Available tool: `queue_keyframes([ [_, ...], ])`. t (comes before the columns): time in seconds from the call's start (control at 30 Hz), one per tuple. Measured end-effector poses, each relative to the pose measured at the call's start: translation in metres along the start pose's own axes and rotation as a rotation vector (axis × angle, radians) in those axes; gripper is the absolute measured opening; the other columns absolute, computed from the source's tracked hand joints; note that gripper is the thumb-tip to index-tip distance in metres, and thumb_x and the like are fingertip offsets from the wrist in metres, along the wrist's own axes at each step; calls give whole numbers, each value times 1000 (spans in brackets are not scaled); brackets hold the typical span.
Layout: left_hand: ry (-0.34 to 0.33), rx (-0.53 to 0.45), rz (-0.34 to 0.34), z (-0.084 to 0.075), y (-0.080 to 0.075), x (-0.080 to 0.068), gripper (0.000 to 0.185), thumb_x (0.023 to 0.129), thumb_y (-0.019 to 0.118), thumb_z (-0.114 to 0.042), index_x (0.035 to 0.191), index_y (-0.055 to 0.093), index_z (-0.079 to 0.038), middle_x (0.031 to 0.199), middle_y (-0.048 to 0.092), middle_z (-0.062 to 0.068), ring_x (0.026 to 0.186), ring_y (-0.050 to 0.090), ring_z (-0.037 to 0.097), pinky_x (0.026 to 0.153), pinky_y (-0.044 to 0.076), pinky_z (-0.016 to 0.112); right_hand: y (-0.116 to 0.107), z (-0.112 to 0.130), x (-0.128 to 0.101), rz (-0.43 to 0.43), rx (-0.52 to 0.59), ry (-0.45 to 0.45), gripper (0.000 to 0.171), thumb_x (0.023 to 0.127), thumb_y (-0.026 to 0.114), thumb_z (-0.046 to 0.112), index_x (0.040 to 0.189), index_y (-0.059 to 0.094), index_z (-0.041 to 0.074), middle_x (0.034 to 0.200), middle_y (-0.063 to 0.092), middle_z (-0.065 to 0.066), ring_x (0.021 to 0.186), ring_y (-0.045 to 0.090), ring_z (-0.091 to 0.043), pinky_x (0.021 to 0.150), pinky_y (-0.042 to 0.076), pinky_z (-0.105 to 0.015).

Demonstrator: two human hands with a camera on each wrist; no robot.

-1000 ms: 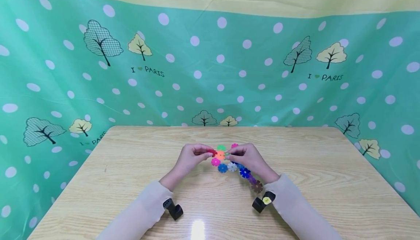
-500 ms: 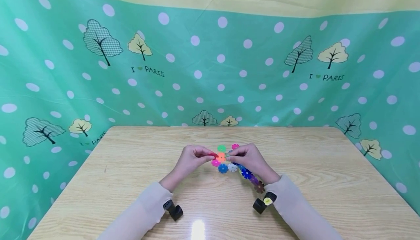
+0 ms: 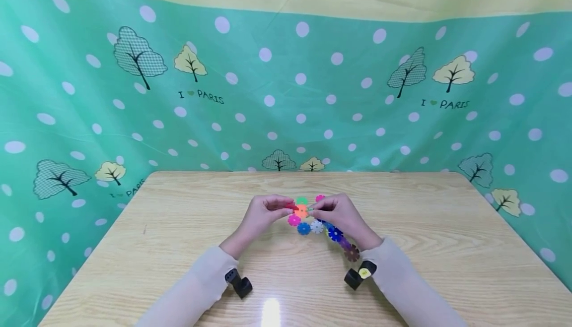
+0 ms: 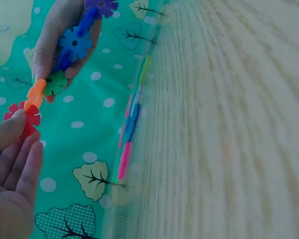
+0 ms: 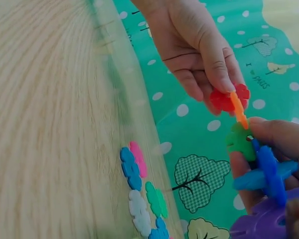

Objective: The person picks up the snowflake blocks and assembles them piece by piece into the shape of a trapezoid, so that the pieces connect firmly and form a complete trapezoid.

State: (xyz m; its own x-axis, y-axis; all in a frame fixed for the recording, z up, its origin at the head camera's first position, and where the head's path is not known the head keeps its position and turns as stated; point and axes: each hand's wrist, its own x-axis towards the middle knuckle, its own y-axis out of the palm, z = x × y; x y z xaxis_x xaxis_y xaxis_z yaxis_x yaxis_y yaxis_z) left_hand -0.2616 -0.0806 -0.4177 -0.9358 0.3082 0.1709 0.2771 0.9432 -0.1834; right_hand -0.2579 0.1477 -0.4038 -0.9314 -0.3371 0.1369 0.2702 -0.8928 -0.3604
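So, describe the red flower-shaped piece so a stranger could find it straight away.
Start at the wooden table and look just above its middle, where the two hands meet. The left hand pinches the red piece between thumb and fingers, at the end of the chain that the right hand holds. It is the only red one, slotted onto the orange piece, held off the table unlike the loose pieces below.

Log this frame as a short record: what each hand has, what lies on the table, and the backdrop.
left hand: pinches a red snowflake disc, slotted against the orange disc
right hand: holds a chain of joined discs (orange, green, blue, purple)
loose discs: lie on the wooden table beneath the hands; pink, blue, white, green
backdrop: green dotted cloth with trees
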Motion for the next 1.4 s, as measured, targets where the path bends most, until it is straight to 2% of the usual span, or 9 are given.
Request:
queue_keyframes([
  [0.1,-49,-12,43,2,-3,3,38,81,70,-1,118,61,5,112,67,16,100,66,24,82,54,28,-3,2,0,-8,-10,28,10,83,70,6,89,73,-2,83,70,-9,74,62,-28,65,54,-30],
  [0.23,-128,16,59,9,-8,9,44,80,71,-1,122,59,2,119,64,14,109,61,28,86,53,30,-5,8,-2,-26,-1,53,10,83,69,3,89,72,-5,87,69,-12,75,61,-31,66,55,-37],
  [0.4,-252,-18,82,26,-8,16,43,79,69,4,120,60,2,118,63,16,110,59,29,91,51,32,-6,4,0,-29,-6,66,11,83,71,7,90,73,-1,90,69,-8,77,62,-26,69,55,-39],
  [0.47,-277,-11,94,32,-7,17,42,78,69,6,118,60,3,115,64,17,107,61,28,91,50,32,-5,2,1,-25,-13,63,12,83,72,10,90,73,1,91,69,-7,77,62,-23,70,56,-39],
  [0.53,-277,20,104,34,-4,17,40,77,69,7,116,62,2,113,66,17,106,61,27,91,50,33,-5,0,1,-20,-21,53,13,83,72,12,91,73,2,92,69,-7,76,62,-19,71,56,-39],
  [0.77,-197,235,145,29,4,16,32,76,72,3,107,68,-4,110,68,10,105,61,26,94,48,38,-5,0,0,-13,-20,26,14,83,71,11,93,73,1,91,70,-9,75,62,-18,70,56,-40],
  [0.93,-140,378,146,33,7,20,28,76,73,1,102,71,-9,104,70,7,101,62,24,92,48,40,-5,1,0,-10,-26,15,13,83,70,9,92,73,1,89,70,-10,74,61,-18,67,56,-33],
  [1.07,-138,405,146,31,8,20,24,75,74,0,98,72,-9,99,70,5,94,63,20,88,50,38,-5,2,-1,-3,-22,11,12,83,71,9,91,73,1,87,69,-9,73,60,-20,67,55,-33],
  [1.4,-130,434,165,25,5,15,31,72,76,2,102,70,-5,97,68,5,85,60,16,75,52,27,-4,2,0,-4,-7,40,13,83,72,11,91,73,1,86,70,-9,76,63,-26,66,55,-33],
])
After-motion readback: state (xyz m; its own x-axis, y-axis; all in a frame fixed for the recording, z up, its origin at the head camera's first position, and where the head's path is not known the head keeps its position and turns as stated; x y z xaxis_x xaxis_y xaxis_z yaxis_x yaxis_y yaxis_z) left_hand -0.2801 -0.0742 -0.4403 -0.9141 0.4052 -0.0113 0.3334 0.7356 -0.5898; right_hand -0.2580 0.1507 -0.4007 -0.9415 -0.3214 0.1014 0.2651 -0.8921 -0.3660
